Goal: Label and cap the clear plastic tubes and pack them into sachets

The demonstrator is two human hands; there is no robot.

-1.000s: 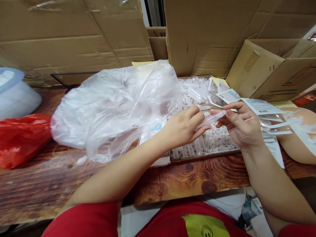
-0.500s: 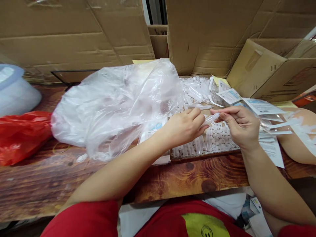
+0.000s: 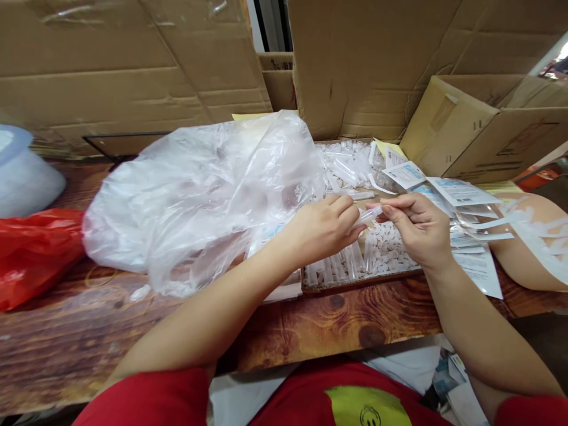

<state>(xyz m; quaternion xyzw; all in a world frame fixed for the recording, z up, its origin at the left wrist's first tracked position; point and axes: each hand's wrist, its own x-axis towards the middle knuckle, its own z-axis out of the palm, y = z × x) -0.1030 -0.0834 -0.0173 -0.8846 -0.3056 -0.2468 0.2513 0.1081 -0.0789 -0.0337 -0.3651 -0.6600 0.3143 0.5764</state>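
The person has a small clear plastic tube [image 3: 366, 216] pinched between both hands, right above the shallow cardboard tray [image 3: 355, 280] full of the same tubes. The left hand [image 3: 322, 228] is closed on one end with thumb and fingers, and the right hand [image 3: 415, 228] is pinching the other end at its fingertips, so the tube bridges the gap between them. Looks like featherweight stuff: thin, stiff plastic, probably a bit slick, and easy to crack or fumble if squeezed hard, so holding it by the ends with fingertips seems like the sensible way. Just left of the tray sits a big crumpled clear plastic bag [image 3: 199, 195], and further left a red bag [image 3: 35, 248]. Right of the tray there's a fan of printed paper leaflets [image 3: 461, 192] with blue headers, but the print is way too small to read. The cardboard box [image 3: 483, 130] behind the tray on the right has some dark markings, also unreadable. No brand can be made out anywhere.
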